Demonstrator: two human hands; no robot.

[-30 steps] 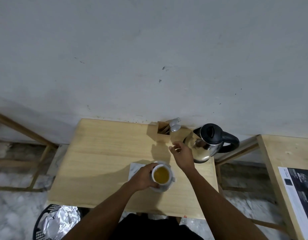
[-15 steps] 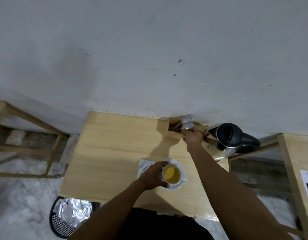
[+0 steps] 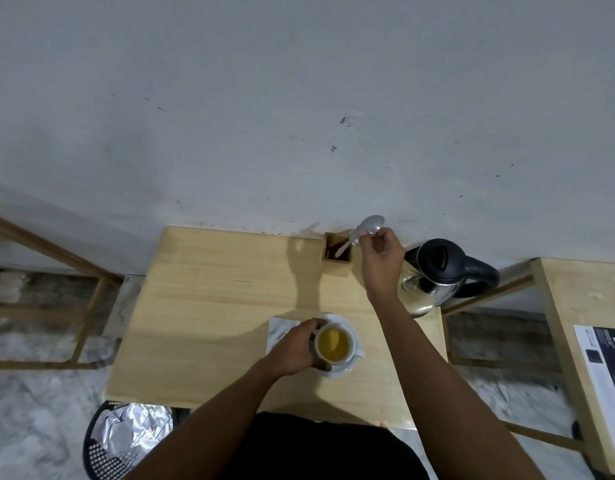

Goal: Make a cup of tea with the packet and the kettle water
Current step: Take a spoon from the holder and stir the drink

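A white cup (image 3: 334, 344) full of amber tea stands on a white saucer (image 3: 347, 368) near the front of the wooden table (image 3: 209, 306). My left hand (image 3: 294, 348) grips the cup's left side. My right hand (image 3: 382, 254) is raised at the back of the table, pinching a metal spoon (image 3: 368, 226) lifted above the wooden cutlery box (image 3: 337, 252). The steel kettle (image 3: 434, 271) with its black lid and handle stands just right of that hand. A white packet or napkin (image 3: 278, 332) lies partly under my left hand.
The grey wall runs directly behind the table. Another utensil handle leans inside the cutlery box. A black mesh bin (image 3: 126, 441) lined with foil sits on the floor at the front left. A second wooden table (image 3: 583, 306) with a printed sheet (image 3: 607, 375) stands to the right.
My right hand went from beside the kettle to the cutlery box, took hold of a spoon and lifted it out. My left hand stayed on the cup.
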